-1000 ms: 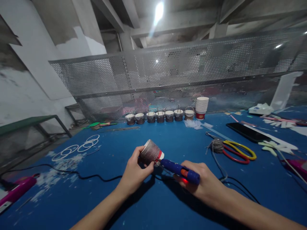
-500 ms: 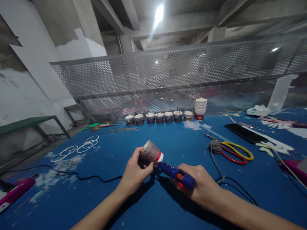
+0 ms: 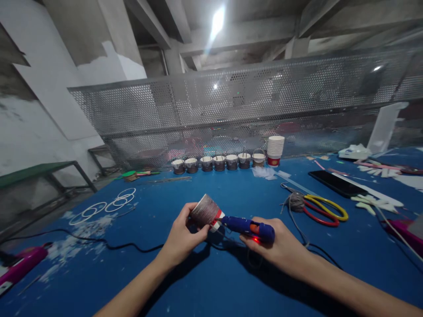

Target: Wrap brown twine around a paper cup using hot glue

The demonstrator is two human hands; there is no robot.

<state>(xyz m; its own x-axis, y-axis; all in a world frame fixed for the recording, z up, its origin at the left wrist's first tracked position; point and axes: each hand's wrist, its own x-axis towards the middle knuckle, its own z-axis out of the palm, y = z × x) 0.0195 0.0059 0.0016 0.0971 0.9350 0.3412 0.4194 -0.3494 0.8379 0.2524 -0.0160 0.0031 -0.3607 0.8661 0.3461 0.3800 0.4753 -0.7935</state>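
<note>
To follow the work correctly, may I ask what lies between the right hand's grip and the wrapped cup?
The blue glue gun, held in the right hand's grip, bridges that stretch in the head view, its tip at the wrapped cup.

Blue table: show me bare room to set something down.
Bare patches: the middle, between the held cup and the row of dark cups; and between the left hand and the white rings, behind the black cord. Crowded: the right side, with gray yarn, yellow ring, red ring and black phone.

A craft workshop: blue plastic glue gun point(image 3: 241, 224), grey-wrapped cups point(image 3: 219, 164) at the far edge of the blue table point(image 3: 244, 189), grey concrete beams point(image 3: 251, 36).
</note>
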